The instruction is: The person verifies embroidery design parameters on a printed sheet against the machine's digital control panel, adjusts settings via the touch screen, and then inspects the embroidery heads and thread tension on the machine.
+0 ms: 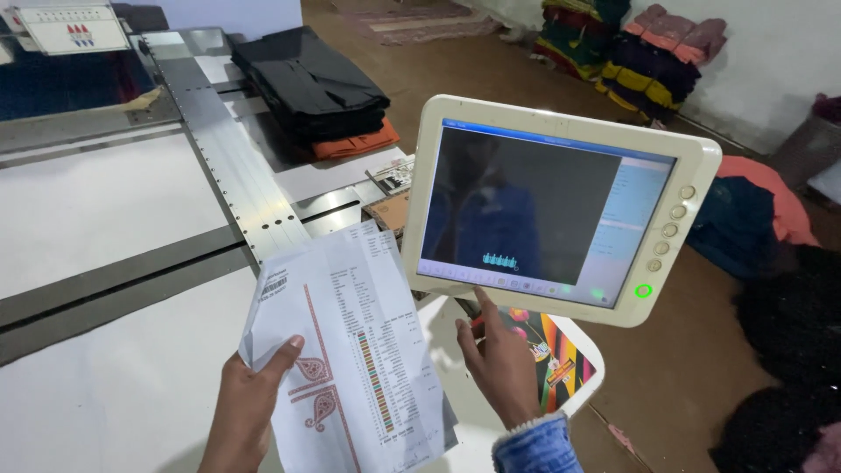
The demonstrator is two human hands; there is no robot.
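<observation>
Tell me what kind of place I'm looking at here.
Probably a garment embroidery workshop. A wide flat machine table carries a touch screen, folded clothes are stacked on it and along the wall, and the left hand holds a printed pattern sheet.

- Left hand: raised, palm toward the camera's left, fingers and thumb pinched closed in a grip.
- Right hand: lifted, index finger extended upward, blue cuff at wrist.

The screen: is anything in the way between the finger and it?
Nothing visible is. The right hand points its forefinger up to the bottom edge of the screen, with no thing between them. The paper sheet is held off to the side by the left hand.
</observation>
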